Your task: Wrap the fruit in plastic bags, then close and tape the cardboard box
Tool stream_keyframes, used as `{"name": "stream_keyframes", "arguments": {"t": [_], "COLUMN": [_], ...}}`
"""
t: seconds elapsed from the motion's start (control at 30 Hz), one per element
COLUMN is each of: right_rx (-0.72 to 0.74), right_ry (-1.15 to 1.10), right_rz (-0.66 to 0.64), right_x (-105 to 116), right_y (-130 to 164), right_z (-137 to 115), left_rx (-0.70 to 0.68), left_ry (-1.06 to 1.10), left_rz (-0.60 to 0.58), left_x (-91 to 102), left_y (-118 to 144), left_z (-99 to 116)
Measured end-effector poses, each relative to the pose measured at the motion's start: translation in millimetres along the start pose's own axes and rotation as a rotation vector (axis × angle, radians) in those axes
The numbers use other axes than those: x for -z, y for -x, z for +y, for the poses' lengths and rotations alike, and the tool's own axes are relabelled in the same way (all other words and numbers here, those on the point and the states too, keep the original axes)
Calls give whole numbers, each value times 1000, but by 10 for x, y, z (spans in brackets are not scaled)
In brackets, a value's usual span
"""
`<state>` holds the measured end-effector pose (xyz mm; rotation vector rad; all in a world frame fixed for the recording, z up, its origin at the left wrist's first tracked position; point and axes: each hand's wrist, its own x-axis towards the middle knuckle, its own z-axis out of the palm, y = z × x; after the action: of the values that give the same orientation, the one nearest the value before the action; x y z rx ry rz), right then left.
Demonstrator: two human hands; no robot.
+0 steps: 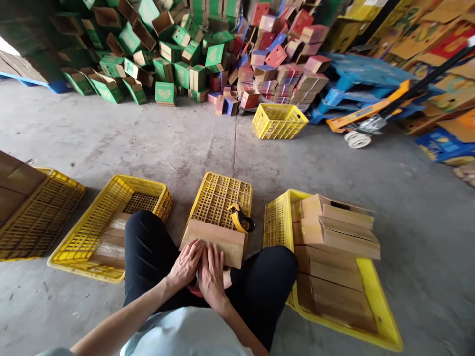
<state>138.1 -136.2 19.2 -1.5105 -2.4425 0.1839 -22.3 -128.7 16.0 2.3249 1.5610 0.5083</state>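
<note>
both my left hand (pixel 186 264) and right hand (pixel 212 273) press flat, fingers open, on the cardboard box (pixel 214 241), steadying it against the upturned yellow crate (pixel 221 198).

Two bare hands, left hand (pixel 186 264) and right hand (pixel 212 277), bare forearms with no sleeves showing, black trousers (pixel 148 252) on both legs, pale light-blue shirt (pixel 189 331) at 6 o'clock, a bit of red at the waist

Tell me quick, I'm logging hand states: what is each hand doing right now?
Left hand: open, fingers flat on the cardboard box, gripping nothing.
Right hand: open, pressed flat on the same box's near edge.
</note>
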Motion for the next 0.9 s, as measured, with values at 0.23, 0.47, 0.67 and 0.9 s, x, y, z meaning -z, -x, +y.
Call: {"name": "stream_keyframes", "arguments": {"t": [0.23,0.47,0.67,0.9], "right_rx": [-46,-283,-287,-277], "right_ry": [-59,109,142,107], "right_rz": [-1,77,123,176], "right_x": [140,313,303,279], "right_y": [-107,323,504,370], "right_z": [-33,337,451,400], "left_rx": [86,186,226,147], "left_ry": [74,41,14,-22], "left_rz": [73,184,206,162], "left_x": [-66,-41,20,-63], "left_y": [20,154,284,253], "left_z": [-28,-12,74,218]}}
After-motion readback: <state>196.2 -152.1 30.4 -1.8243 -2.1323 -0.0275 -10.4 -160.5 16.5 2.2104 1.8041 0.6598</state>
